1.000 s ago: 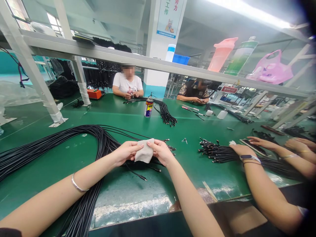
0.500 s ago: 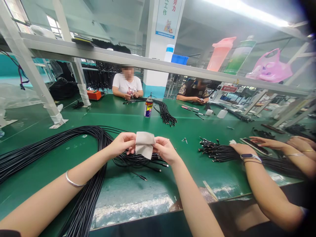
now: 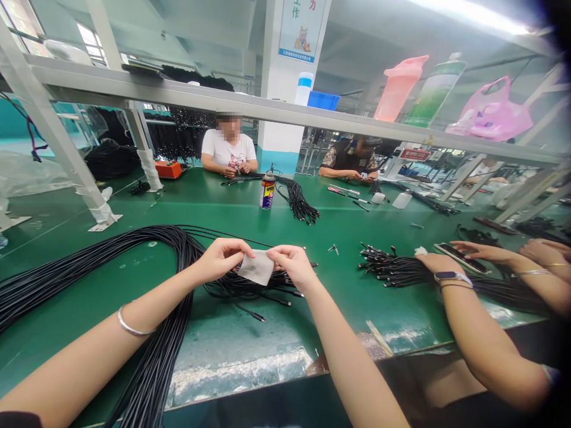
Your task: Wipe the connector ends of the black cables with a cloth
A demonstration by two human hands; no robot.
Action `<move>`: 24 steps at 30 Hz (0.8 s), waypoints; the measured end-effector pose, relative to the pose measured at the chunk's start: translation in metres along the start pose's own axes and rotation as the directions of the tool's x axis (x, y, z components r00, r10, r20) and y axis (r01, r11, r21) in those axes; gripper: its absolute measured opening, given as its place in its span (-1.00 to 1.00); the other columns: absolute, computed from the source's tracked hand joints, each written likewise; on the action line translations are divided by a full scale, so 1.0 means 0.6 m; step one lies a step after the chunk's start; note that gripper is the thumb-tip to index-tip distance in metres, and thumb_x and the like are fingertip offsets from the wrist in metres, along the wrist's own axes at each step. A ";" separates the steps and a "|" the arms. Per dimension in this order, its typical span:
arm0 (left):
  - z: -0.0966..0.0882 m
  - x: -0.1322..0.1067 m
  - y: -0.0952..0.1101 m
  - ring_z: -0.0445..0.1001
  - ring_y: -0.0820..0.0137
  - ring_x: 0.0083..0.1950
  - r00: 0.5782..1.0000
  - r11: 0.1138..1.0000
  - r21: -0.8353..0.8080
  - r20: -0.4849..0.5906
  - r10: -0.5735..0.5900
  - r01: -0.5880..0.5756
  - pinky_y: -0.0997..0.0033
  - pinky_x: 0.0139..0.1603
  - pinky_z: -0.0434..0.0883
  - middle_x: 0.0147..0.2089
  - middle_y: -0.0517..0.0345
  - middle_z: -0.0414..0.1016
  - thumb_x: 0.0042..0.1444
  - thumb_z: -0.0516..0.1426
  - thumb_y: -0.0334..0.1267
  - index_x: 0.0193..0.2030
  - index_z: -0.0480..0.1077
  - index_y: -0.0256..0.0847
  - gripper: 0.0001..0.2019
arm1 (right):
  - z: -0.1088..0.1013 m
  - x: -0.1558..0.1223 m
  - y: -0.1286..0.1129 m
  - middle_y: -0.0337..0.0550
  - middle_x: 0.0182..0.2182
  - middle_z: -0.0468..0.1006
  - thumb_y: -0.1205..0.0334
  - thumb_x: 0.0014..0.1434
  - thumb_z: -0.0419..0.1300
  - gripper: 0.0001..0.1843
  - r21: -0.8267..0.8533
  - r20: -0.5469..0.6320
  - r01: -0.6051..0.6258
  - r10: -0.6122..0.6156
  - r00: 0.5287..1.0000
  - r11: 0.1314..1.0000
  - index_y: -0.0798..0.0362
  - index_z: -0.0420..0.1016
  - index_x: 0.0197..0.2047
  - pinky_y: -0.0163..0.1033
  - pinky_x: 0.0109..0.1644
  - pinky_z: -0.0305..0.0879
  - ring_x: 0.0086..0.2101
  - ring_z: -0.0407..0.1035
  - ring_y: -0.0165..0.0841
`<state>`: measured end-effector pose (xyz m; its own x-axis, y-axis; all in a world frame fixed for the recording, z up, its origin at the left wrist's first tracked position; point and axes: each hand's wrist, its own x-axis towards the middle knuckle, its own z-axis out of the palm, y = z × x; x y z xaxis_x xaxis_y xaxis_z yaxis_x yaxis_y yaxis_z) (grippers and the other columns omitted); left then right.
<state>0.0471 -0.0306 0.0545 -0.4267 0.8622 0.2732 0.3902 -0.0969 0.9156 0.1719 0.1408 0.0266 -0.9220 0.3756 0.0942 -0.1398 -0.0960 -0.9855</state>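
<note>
A small pale grey cloth [image 3: 257,268] is stretched between my two hands above the table. My left hand [image 3: 220,260] pinches its upper left corner, with the thumb and fingers closed. The upper right corner is gripped by my right hand [image 3: 292,265], between thumb and fingers. Right below and behind the cloth lie the connector ends of a thick bundle of black cables [image 3: 178,249], partly covered by my hands. The bundle curves off to the left and hangs over the near table edge.
On the green table [image 3: 214,214] stands a spray can [image 3: 267,190]. Two small metal pieces [image 3: 333,249] lie to my right. Farther right, a co-worker's arm [image 3: 473,327] rests by another cable bundle [image 3: 397,266] and a phone [image 3: 461,258]. A shelf [image 3: 187,98] spans overhead; two people sit opposite.
The cloth was folded over with a flap hanging down; now it is a single smaller patch held by its top corners. My right hand has moved slightly left and up.
</note>
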 end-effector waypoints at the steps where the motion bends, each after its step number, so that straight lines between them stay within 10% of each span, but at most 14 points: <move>1: 0.000 0.000 -0.002 0.31 0.51 -0.51 1.000 1.000 -0.001 -0.010 -0.002 0.002 0.56 -0.50 0.29 -0.45 0.13 0.44 0.05 0.13 -0.22 -0.33 0.53 -0.30 -0.80 | 0.001 0.001 0.003 -0.17 -0.49 0.55 -0.08 -0.10 0.39 -0.58 -0.018 0.002 0.009 -0.009 1.000 1.000 0.15 0.58 -0.36 -0.25 -0.32 0.42 -0.49 0.42 -0.39; 6: 0.015 0.001 -0.004 0.37 0.48 -0.46 0.988 0.958 -0.268 -0.080 -0.130 0.104 0.56 -0.41 0.33 -0.48 0.21 0.44 -0.01 0.25 -0.14 0.01 0.45 -0.24 -0.57 | 0.005 0.005 0.009 -0.24 -0.56 0.47 -0.17 0.00 0.29 -0.55 -0.039 0.009 0.069 -0.069 0.998 0.997 0.11 0.50 -0.45 -0.27 -0.39 0.38 -0.54 0.36 -0.41; 12: 0.049 -0.002 -0.003 0.49 0.20 -0.08 0.852 0.471 -0.722 0.336 -0.401 0.506 0.33 -0.10 0.46 -0.07 -0.17 0.53 0.08 0.13 0.18 -0.06 0.49 -0.37 -0.42 | 0.016 0.010 0.014 -0.28 -0.62 0.39 -0.22 -0.01 0.26 -0.51 -0.023 -0.016 0.060 -0.061 0.998 0.998 0.09 0.42 -0.53 -0.29 -0.45 0.32 -0.59 0.27 -0.43; 18: 0.036 0.032 -0.008 0.44 0.42 -0.44 0.842 0.583 -0.661 0.142 -0.520 0.472 0.53 -0.47 0.32 -0.32 -0.05 0.58 -0.06 0.32 -0.20 -0.23 0.56 -0.37 -0.71 | 0.032 0.038 0.012 -0.16 -0.47 0.50 -0.22 0.01 0.23 -0.51 -0.064 -0.139 0.053 -0.062 0.988 0.997 0.11 0.51 -0.41 -0.31 -0.45 0.36 -0.43 0.39 -0.36; 24: -0.017 0.138 -0.026 0.48 0.37 -0.38 0.877 0.780 -0.572 -0.203 -0.435 0.254 0.52 -0.37 0.34 -0.33 -0.08 0.59 -0.14 0.35 -0.24 -0.34 0.57 -0.41 -0.74 | 0.007 0.116 -0.006 -0.01 -0.28 0.58 -0.15 0.01 0.26 -0.46 -0.218 -0.302 0.149 -0.212 0.929 0.964 0.14 0.50 -0.12 -0.24 -0.30 0.38 -0.28 0.44 -0.28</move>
<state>-0.0026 0.0373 0.0656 -0.7096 0.6976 -0.0989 -0.2709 -0.1407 0.9523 0.1065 0.1638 0.0373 -0.7182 0.6479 0.2538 -0.1934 0.1646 -0.9672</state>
